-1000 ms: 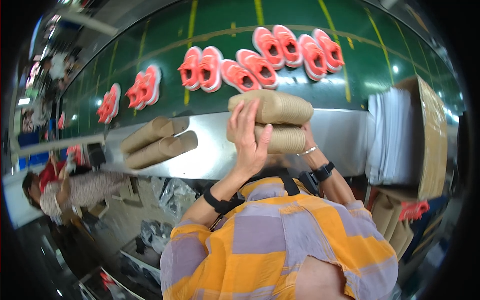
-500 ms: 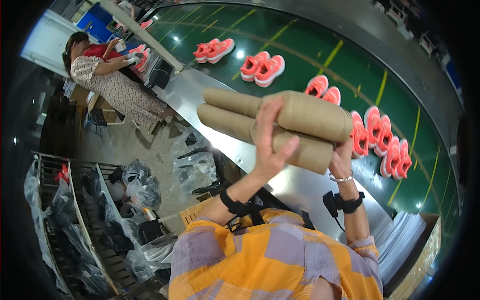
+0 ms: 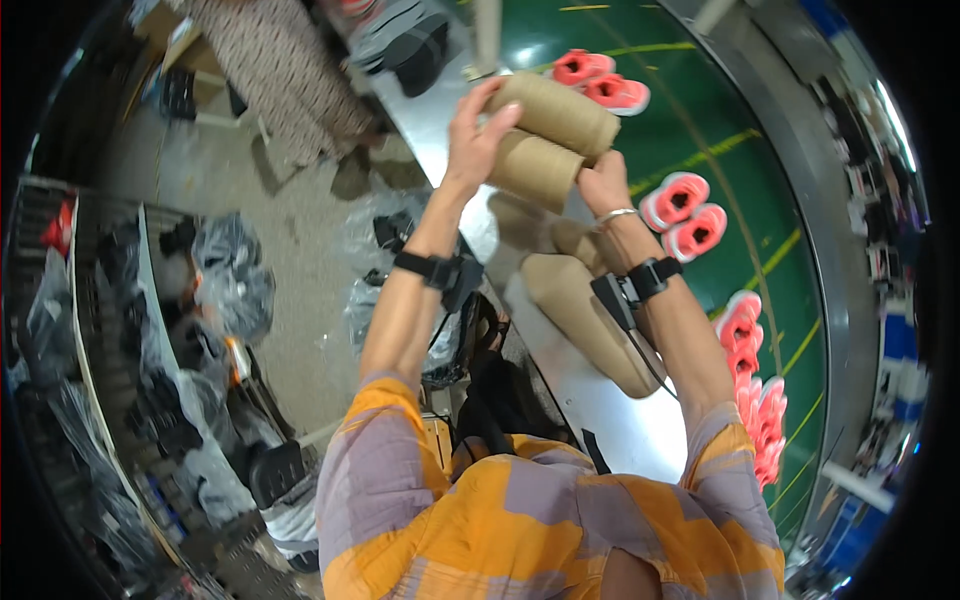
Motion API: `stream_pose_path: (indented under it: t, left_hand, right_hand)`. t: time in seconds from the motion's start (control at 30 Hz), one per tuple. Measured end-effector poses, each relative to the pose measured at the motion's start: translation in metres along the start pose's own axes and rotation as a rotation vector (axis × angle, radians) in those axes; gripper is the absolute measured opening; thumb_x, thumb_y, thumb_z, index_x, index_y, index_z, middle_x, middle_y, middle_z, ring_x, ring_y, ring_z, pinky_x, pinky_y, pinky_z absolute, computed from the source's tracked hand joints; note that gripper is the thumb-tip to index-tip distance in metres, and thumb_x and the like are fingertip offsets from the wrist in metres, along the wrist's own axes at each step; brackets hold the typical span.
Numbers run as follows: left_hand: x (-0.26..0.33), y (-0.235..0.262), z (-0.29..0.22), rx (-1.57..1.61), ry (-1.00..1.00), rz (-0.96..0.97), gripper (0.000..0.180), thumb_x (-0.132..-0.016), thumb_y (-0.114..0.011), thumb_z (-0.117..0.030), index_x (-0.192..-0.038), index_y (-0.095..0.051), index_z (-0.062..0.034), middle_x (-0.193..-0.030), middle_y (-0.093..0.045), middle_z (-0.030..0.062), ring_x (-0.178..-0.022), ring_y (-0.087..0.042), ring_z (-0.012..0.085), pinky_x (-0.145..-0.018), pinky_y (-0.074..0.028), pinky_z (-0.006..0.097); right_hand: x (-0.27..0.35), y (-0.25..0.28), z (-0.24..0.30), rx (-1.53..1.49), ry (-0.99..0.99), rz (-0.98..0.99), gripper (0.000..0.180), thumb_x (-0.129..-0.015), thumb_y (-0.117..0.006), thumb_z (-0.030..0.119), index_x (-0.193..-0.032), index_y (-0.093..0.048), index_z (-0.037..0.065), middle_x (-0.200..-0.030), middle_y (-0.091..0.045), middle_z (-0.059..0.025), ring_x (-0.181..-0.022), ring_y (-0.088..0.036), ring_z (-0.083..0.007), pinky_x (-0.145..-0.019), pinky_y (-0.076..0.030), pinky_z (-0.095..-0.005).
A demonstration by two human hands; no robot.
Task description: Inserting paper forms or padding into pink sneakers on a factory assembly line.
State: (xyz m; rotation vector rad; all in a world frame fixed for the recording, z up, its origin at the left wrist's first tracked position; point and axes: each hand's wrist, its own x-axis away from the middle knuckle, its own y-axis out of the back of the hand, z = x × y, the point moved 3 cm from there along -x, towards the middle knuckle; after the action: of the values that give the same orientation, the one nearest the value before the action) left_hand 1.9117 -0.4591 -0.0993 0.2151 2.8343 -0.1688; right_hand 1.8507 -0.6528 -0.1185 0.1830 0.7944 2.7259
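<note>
Two tan, ribbed stacks of what look like nested shoe inserts [image 3: 555, 125] lie side by side between my hands, above the metal table [image 3: 640, 430]. My left hand [image 3: 475, 140] grips their left side, with its thumb on top and its fingers partly hidden. At their right end, my right hand [image 3: 605, 185] is closed around the lower edge, and its fingertips are out of sight behind the stacks. Below, near my right forearm, more tan sole-shaped inserts [image 3: 590, 320] rest on the table, partly covered by that arm.
Coral-pink sneakers [image 3: 685, 215] stand in pairs on the green surface [image 3: 690, 95] beyond the table. A black and grey bundle [image 3: 415, 50] sits at the table's far end. On the left is a rack [image 3: 145, 300] with plastic-wrapped items; a person's patterned dress [image 3: 270, 70] shows at the upper left.
The view has turned, and the stacks have moved toward the far left end of the table, still in both hands. Tan inserts now show on the table beneath my right arm.
</note>
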Motion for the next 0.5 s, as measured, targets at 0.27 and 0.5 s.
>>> stream_pose_path:
  t: [0.27, 0.5]
  left_hand:
    - [-0.015, 0.019, 0.098, -0.262, 0.111, 0.036, 0.049, -0.084, -0.066, -0.040, -0.120, -0.062, -0.0061, -0.114, -0.064, 0.0145, -0.107, -0.059, 0.0252, -0.095, -0.044, 0.035]
    - [-0.017, 0.031, 0.115, -0.069, 0.137, 0.081, 0.048, -0.083, -0.069, -0.035, -0.115, -0.062, 0.0003, -0.106, -0.068, 0.0150, -0.099, -0.063, 0.0221, -0.089, -0.048, 0.033]
  right_hand:
    - [-0.030, -0.077, -0.072, -0.410, -0.356, 0.240, 0.044, -0.080, -0.069, 0.010, -0.121, -0.059, -0.002, -0.115, -0.065, -0.0101, -0.101, -0.062, -0.0183, -0.087, -0.047, -0.0319]
    - [-0.030, -0.065, -0.069, -0.116, -0.283, 0.508, 0.058, -0.068, -0.074, 0.002, -0.123, -0.057, -0.003, -0.114, -0.065, -0.0101, -0.100, -0.062, -0.0209, -0.089, -0.048, -0.0315]
